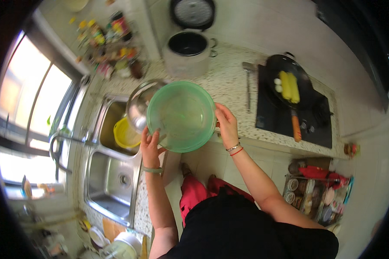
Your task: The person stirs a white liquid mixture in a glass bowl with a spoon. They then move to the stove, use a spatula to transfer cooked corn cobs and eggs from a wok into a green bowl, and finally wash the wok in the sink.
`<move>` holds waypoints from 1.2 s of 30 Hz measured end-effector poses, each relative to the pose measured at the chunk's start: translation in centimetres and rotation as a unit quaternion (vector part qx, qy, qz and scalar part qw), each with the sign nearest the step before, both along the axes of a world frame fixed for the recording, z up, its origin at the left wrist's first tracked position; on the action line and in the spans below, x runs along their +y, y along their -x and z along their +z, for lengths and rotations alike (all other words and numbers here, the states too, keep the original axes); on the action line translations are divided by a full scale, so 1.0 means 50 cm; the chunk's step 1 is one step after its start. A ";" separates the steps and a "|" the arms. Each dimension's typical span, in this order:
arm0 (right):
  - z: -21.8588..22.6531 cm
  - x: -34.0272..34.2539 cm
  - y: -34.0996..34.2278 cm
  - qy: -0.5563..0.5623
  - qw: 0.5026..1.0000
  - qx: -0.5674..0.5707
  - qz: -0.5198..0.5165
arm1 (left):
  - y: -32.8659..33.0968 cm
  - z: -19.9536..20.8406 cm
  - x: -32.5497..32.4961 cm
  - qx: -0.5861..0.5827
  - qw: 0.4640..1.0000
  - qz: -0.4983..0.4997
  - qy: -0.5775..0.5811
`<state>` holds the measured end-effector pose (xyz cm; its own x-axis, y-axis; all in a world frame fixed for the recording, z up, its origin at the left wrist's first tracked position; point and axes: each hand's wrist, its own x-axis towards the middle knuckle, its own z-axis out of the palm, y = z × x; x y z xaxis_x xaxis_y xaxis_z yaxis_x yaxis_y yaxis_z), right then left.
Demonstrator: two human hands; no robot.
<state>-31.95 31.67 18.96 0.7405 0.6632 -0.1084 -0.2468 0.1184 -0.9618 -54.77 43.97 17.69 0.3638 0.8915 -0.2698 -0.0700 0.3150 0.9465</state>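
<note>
Between my two hands a green translucent basin (183,144) is held up at the counter's edge; I cannot tell whether anything lies in it. My left hand (151,146) grips its near left rim, thumb and fingers around the edge. At the right side, my right hand (227,126) has its fingers closed on the rim. A shiny round metal piece (137,108), a lid or a bowl, shows partly behind the basin on the left. Below it, a yellow basin (122,131) sits in the far compartment of the sink.
Left of me is a two-compartment steel sink (112,190) with a faucet (69,139). An open rice cooker (186,62) stands at the back. On the right, a wok (304,82) with corn and eggs rests on a black cooktop (270,114), beside a spatula (248,88). A stocked rack (317,192) stands lower right.
</note>
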 end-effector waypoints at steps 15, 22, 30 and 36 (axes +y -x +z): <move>-0.283 -0.054 -0.353 0.415 0.812 -0.401 -0.086 | -0.469 -0.227 0.023 0.013 0.991 -0.051 0.125; -0.285 -0.014 -0.415 0.590 0.699 -0.402 -0.032 | -0.478 -0.227 0.060 0.016 0.988 -0.046 0.147; -0.275 -0.022 -0.437 0.549 0.771 -0.319 -0.046 | -0.500 -0.221 0.066 0.024 0.986 -0.084 0.140; -0.217 -0.065 -0.380 0.463 0.809 -0.338 -0.132 | -0.510 -0.219 0.054 0.019 0.985 -0.084 0.152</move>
<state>-12.97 28.41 8.13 0.9407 0.3385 0.0207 0.2884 -0.7665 -0.5739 -29.29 46.66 6.72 0.4830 0.6960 -0.5313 0.0413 0.5880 0.8078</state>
